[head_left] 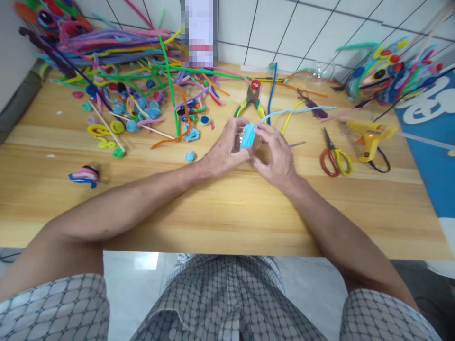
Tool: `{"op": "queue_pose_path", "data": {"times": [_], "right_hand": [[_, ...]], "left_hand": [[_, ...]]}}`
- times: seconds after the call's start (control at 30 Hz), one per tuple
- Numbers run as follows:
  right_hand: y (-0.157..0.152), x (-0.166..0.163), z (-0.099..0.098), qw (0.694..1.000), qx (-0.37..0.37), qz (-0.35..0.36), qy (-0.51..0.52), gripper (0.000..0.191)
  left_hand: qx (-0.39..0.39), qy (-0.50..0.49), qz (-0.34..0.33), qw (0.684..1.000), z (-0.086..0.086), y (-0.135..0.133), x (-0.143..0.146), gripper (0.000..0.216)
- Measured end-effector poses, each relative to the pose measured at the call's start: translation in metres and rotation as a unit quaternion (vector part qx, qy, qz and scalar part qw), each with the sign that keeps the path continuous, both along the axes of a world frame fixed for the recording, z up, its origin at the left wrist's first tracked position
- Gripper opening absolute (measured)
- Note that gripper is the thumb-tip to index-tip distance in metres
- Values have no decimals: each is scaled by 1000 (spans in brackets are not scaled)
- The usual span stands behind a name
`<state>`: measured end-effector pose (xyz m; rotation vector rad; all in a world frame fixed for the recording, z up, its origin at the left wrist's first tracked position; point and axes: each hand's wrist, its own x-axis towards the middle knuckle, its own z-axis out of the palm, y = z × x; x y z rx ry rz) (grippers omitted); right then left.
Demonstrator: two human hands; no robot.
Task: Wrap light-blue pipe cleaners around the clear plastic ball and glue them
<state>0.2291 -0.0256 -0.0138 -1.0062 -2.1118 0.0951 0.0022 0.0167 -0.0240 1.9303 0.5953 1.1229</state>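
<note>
**Cupping a blue-wrapped clear piece (248, 136) in both hands**

Held over mid wooden table (227, 208), gripped from both sides with curled fingers of left hand (221, 150) and right hand (277, 154); can't tell if touching wood. Probably light and thin-walled: slippery where bare, softer and grippier along the fuzzy light-blue band. Might crack or dent if squeezed. Best taken lightly by the bare sides, sparing the band. Farther out: watch for snags on blue strand (297, 111), near purple tassel (315, 109), then pliers (253, 94).

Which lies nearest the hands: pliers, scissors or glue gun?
The pliers, green-and-yellow handled, just beyond the left hand and right hand; the scissors lie off right, the yellow glue gun farther still.
</note>
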Motion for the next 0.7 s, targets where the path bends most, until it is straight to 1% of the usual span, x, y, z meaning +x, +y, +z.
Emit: {"op": "queue_pose_path", "data": {"times": [0.07, 0.17, 0.3, 0.53, 0.7], "right_hand": [[0, 0, 0, 1000, -3, -3, 3, 66], [0, 1, -1, 1000, -3, 1, 9, 67], [0, 1, -2, 1000, -8, 4, 9, 69], [0, -1, 0, 1000, 23, 7, 9, 67], [0, 0, 0, 1000, -8, 2, 4, 69]], "left_hand": [[12, 4, -1, 1000, -3, 1, 0, 67], [17, 4, 3, 1000, -6, 2, 0, 64], [24, 8, 0, 1000, -5, 2, -2, 62], [24, 12, -12, 1000, -6, 3, -4, 64], [14, 11, -1, 1000, -4, 1, -3, 65]]}}
